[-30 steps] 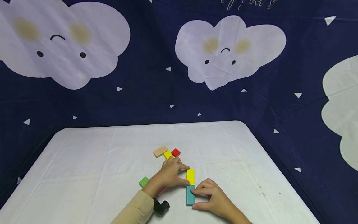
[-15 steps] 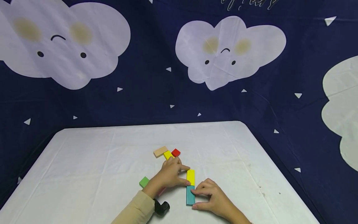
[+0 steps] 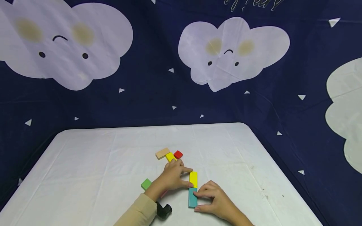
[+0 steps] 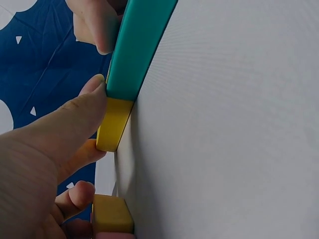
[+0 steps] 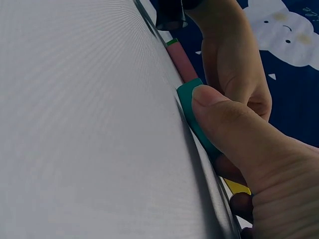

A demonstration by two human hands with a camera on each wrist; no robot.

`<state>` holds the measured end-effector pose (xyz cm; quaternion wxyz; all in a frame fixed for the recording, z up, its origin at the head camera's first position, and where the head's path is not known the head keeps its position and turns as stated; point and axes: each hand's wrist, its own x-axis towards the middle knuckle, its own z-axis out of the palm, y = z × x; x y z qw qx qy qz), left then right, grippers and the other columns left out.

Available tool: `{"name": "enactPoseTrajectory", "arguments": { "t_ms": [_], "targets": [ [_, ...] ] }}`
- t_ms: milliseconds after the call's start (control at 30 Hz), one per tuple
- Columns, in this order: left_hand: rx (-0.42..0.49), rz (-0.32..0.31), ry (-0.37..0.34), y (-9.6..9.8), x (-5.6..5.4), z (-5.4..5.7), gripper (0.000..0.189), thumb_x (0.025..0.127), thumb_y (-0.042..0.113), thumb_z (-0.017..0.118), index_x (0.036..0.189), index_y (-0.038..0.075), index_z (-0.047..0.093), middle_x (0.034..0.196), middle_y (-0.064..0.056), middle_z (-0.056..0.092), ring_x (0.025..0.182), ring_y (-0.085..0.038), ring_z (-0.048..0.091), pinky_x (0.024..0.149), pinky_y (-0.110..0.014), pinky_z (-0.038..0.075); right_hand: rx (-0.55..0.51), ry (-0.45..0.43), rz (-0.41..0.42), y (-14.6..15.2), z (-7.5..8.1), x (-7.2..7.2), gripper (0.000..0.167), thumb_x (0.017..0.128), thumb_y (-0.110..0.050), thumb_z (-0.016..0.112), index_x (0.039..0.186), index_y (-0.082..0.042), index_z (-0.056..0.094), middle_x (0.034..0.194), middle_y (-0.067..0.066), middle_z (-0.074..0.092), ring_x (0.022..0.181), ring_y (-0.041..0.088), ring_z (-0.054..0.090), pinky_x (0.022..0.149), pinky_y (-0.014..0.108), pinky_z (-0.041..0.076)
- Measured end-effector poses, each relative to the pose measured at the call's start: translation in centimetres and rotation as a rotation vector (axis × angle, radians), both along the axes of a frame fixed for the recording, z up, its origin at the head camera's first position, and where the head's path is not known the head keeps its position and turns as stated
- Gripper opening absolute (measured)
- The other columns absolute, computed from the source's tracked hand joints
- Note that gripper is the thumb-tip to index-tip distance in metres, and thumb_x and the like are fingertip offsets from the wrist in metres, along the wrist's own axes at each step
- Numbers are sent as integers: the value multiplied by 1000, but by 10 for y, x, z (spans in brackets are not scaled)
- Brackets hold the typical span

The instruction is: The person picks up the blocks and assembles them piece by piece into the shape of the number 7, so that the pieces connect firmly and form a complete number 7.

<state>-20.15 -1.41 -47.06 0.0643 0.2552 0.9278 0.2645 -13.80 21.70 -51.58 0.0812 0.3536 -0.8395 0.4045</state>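
A yellow block (image 3: 193,179) and a teal block (image 3: 192,198) lie end to end on the white table, touching in a straight line. My left hand (image 3: 173,176) pinches the yellow block between thumb and index finger, one at each end; the left thumb (image 4: 94,92) sits close to the seam. From the right side, my right hand (image 3: 213,200) pinches the teal block, its thumb at the near end. In the left wrist view, other left fingers rest near a second yellow block (image 4: 112,214).
Beyond the left hand lie a tan block (image 3: 162,153), another yellow block (image 3: 170,156) and a red block (image 3: 178,154). Left of the forearm is a green block (image 3: 146,184), with a pink block (image 5: 182,60) partly hidden. A black wrist device (image 3: 164,211) hangs by the left sleeve.
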Motion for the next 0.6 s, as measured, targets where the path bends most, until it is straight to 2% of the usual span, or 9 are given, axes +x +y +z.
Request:
{"name": "enactPoseTrajectory", "arguments": {
  "t_ms": [600],
  "targets": [
    [-1,-7,20,0,-2,-5,60,75,55,80,128,29,68,96,6,47,86,-12,36,75,-28,28,6,-5,-3,0,1,0,41,75,-37,85,112,-19,77,101,-14,70,95,4,55,83,21,49]
  ]
}}
